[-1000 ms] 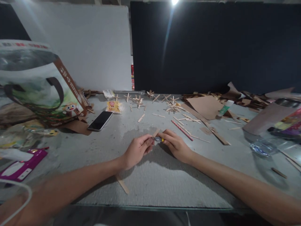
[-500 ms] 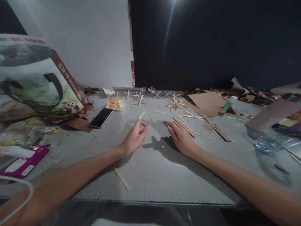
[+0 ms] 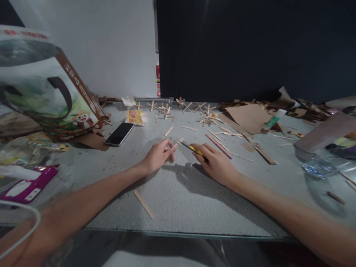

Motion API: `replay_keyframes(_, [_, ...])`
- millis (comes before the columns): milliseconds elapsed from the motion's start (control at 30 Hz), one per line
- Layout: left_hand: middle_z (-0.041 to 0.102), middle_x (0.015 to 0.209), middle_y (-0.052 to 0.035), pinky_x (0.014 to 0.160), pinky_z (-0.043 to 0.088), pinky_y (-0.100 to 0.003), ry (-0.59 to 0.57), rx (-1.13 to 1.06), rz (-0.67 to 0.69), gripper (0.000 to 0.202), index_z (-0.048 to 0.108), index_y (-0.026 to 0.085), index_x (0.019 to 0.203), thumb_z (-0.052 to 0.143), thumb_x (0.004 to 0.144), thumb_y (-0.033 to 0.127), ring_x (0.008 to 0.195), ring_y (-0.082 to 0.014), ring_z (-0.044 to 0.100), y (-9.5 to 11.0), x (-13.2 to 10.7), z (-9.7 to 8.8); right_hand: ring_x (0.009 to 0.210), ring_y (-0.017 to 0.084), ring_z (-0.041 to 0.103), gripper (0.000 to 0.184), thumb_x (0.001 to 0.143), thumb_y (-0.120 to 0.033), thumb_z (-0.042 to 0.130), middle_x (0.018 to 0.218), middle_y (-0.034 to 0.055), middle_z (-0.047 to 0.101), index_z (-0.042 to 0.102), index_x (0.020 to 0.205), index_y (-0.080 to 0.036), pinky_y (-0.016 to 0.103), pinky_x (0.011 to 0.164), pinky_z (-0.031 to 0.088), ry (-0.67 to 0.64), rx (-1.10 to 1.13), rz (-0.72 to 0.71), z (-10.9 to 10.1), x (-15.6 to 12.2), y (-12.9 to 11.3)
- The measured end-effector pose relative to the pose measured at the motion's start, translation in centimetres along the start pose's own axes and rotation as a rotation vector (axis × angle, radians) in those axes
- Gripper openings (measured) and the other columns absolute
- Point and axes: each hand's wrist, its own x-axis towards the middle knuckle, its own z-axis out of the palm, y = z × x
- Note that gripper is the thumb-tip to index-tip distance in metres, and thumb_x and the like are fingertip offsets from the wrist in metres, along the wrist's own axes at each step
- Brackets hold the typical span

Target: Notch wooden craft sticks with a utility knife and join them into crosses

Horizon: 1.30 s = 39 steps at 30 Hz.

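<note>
My left hand [image 3: 160, 156] pinches a thin wooden craft stick [image 3: 178, 142] between thumb and fingers, its free end pointing up and to the right. In my right hand [image 3: 217, 165] is a utility knife [image 3: 196, 150] with a yellow handle. Its dark blade reaches left, and the tip lies at or very near the stick's end; contact is hard to make out. Below the left forearm, a wider wooden stick [image 3: 144, 204] lies on the grey table [image 3: 178, 217]. A red patterned straw-like stick [image 3: 218, 146] rests just beyond my right hand.
Crossed stick pieces [image 3: 166, 111] and loose sticks [image 3: 229, 132] lie farther back. On the left are a phone [image 3: 119, 134], a large printed bag [image 3: 47, 92] and a magenta glue gun-like device [image 3: 33, 185]. Cardboard [image 3: 247, 118], a glue stick [image 3: 274, 119] and a clear bottle [image 3: 317, 168] occupy the right.
The knife's blade has come left to the end of the wooden stick, so the two hands' tools now nearly meet or touch. The view has shifted slightly.
</note>
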Motion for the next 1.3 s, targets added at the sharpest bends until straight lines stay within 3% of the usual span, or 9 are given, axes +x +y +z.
replay_keyframes(167, [0.079, 0.076, -0.0052, 0.067, 0.043, -0.031, 0.042, 0.157, 0.058, 0.025, 0.073, 0.019, 0.076, 0.067, 0.097, 0.031, 0.067, -0.0199, 0.065, -0.2, 0.7, -0.5, 0.091, 0.030, 0.079, 0.038, 0.114, -0.034, 0.047, 0.123, 0.0162, 0.079, 0.061, 0.148, -0.025, 0.035, 0.073, 0.056, -0.037, 0.000, 0.032, 0.1, 0.0, -0.9])
replay_keyframes(267, [0.082, 0.084, -0.0065, 0.075, 0.048, -0.033, 0.073, 0.260, 0.104, 0.014, 0.080, 0.019, 0.081, 0.073, 0.093, 0.020, 0.079, -0.0230, 0.069, -0.4, 1.1, -0.7, 0.087, 0.030, 0.079, 0.042, 0.113, -0.031, 0.047, 0.118, 0.0178, 0.081, 0.055, 0.153, -0.021, 0.033, 0.069, 0.054, -0.081, 0.003, 0.073, 0.2, 0.1, -1.2])
replay_keyframes(367, [0.083, 0.090, -0.0079, 0.086, 0.051, -0.036, 0.095, 0.390, 0.148, 0.013, 0.084, 0.020, 0.084, 0.075, 0.093, 0.017, 0.091, -0.0254, 0.070, -0.5, 1.3, -0.7, 0.077, 0.028, 0.077, 0.049, 0.108, -0.024, 0.048, 0.102, 0.0164, 0.083, 0.049, 0.156, -0.015, 0.031, 0.063, 0.049, -0.151, -0.013, 0.115, 0.1, 0.2, -1.5])
replay_keyframes(433, [0.083, 0.091, -0.0079, 0.089, 0.053, -0.037, 0.090, 0.455, 0.161, 0.013, 0.085, 0.021, 0.086, 0.076, 0.094, 0.016, 0.094, -0.0255, 0.070, -0.5, 1.3, -0.7, 0.076, 0.027, 0.076, 0.050, 0.105, -0.018, 0.047, 0.102, 0.0160, 0.082, 0.049, 0.155, -0.014, 0.029, 0.063, 0.048, -0.176, -0.004, 0.115, 0.0, 0.3, -1.7])
replay_keyframes(567, [0.084, 0.092, -0.0086, 0.089, 0.054, -0.036, 0.099, 0.498, 0.140, 0.010, 0.087, 0.019, 0.090, 0.078, 0.094, 0.016, 0.093, -0.0248, 0.072, -0.6, 1.4, -0.6, 0.086, 0.025, 0.076, 0.048, 0.105, -0.018, 0.046, 0.113, 0.0165, 0.081, 0.058, 0.152, -0.018, 0.030, 0.071, 0.050, -0.170, 0.020, 0.086, 0.1, 0.3, -1.7])
replay_keyframes(800, [0.084, 0.093, -0.0092, 0.087, 0.055, -0.036, 0.102, 0.488, 0.133, 0.011, 0.088, 0.018, 0.093, 0.078, 0.093, 0.014, 0.092, -0.0248, 0.074, -0.7, 1.7, -0.5, 0.073, 0.022, 0.069, 0.052, 0.107, -0.022, 0.046, 0.097, 0.0127, 0.076, 0.057, 0.158, -0.020, 0.030, 0.066, 0.046, -0.180, -0.035, 0.105, 0.9, 0.4, -1.7])
replay_keyframes(1300, [0.081, 0.089, -0.0071, 0.077, 0.054, -0.031, 0.078, 0.495, 0.145, 0.015, 0.088, 0.018, 0.094, 0.073, 0.095, 0.016, 0.080, -0.0206, 0.071, -1.2, 1.9, -0.6, 0.065, 0.019, 0.061, 0.055, 0.108, -0.023, 0.044, 0.092, 0.0105, 0.072, 0.054, 0.161, -0.021, 0.029, 0.062, 0.037, -0.230, -0.137, 0.092, 1.1, 0.7, -2.3])
